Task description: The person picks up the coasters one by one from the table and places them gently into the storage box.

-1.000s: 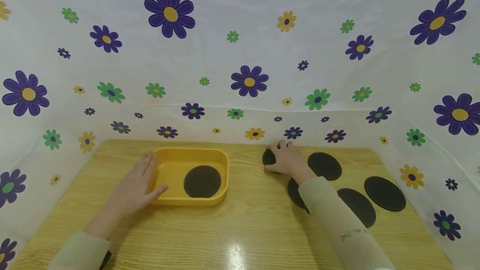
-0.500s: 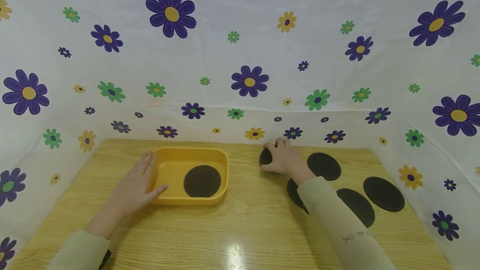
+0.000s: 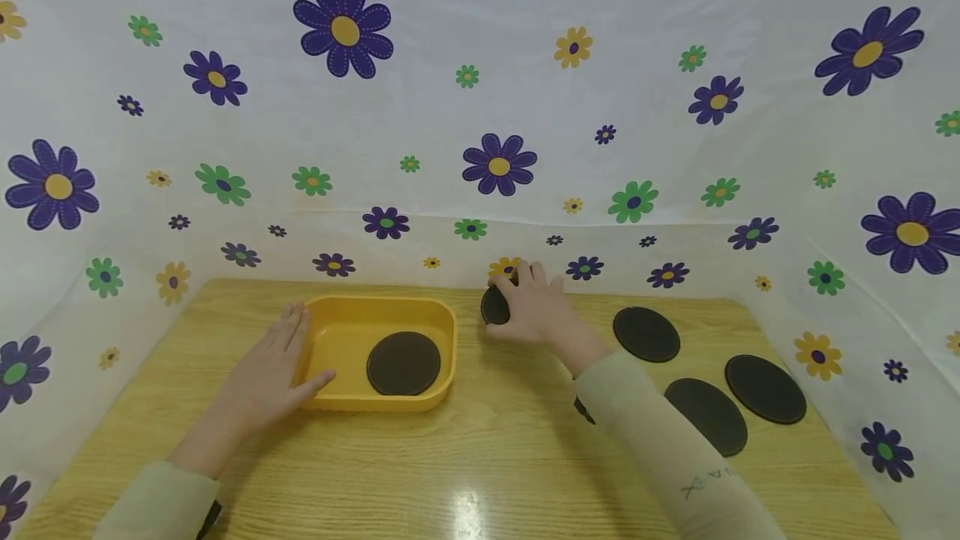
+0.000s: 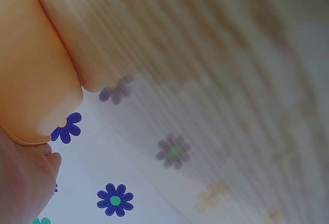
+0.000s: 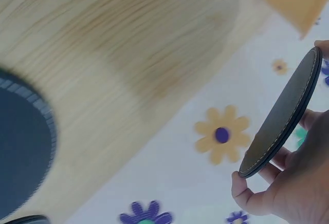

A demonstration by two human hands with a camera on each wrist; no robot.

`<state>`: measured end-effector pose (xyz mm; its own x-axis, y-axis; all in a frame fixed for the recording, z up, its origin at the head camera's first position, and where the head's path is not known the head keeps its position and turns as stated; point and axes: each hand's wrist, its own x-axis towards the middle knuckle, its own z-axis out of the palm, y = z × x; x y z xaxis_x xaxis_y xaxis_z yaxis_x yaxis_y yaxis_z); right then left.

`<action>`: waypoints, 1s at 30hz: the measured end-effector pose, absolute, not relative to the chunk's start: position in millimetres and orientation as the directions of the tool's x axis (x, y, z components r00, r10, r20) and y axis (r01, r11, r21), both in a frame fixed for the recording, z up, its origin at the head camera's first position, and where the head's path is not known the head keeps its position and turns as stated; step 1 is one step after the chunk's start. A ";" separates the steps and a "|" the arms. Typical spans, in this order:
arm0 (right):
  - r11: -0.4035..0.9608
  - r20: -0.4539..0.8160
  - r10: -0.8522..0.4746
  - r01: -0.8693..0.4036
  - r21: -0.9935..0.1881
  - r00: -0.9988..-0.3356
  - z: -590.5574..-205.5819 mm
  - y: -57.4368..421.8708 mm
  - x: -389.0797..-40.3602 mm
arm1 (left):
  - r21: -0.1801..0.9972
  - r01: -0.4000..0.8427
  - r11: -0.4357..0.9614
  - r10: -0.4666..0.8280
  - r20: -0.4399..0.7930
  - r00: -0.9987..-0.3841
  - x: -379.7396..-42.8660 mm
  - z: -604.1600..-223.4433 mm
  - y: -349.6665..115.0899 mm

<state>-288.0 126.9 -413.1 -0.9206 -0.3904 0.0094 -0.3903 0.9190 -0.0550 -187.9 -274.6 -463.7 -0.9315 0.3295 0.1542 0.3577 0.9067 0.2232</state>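
Note:
My right hand (image 3: pixel 536 307) grips a round black coaster (image 3: pixel 493 307) by its edge, tilted on its side, right of the yellow tray (image 3: pixel 375 402). In the right wrist view, the held coaster (image 5: pixel 282 116) shows stitching round its rim, thumb at one end and fingers at the other, raised off the table. My left hand (image 3: pixel 262 373) rests along the tray's left side, fingers straight, thumb over the front corner. In the left wrist view, part of that hand (image 4: pixel 25 183) touches the tray wall (image 4: pixel 41 59). Another coaster (image 3: pixel 403 363) lies flat inside the tray.
Right of my right arm, three coasters lie on the wooden table (image 3: pixel 487 457): one at the back (image 3: pixel 647 334), one in front (image 3: pixel 707 417), one far right (image 3: pixel 766 389). My right sleeve (image 3: pixel 645 407) covers some table. A flowered white cloth (image 3: pixel 420 123) surrounds the table.
My right hand has moved left toward the tray, raising the gripped coaster. Its sleeve now covers the spot where another coaster showed earlier. The left hand and the tray have stayed put.

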 end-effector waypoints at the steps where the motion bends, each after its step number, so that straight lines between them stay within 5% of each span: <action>1: 0.913 0.020 -0.404 -0.404 -0.049 -0.915 -410.6 122.2 -285.9 | 0.222 0.358 0.907 0.329 0.156 -0.931 -187.8 -463.7 -274.8; 10: 0.843 0.107 -0.532 -0.537 -0.028 -0.840 -395.3 84.9 -267.8 | 0.217 0.357 0.909 0.329 0.155 -0.932 -187.7 -462.8 -275.4; 30: 0.776 0.030 -0.631 -0.631 0.016 -0.775 -419.1 4.6 -245.9 | 0.219 0.346 0.912 0.324 0.132 -0.937 -188.1 -462.3 -273.9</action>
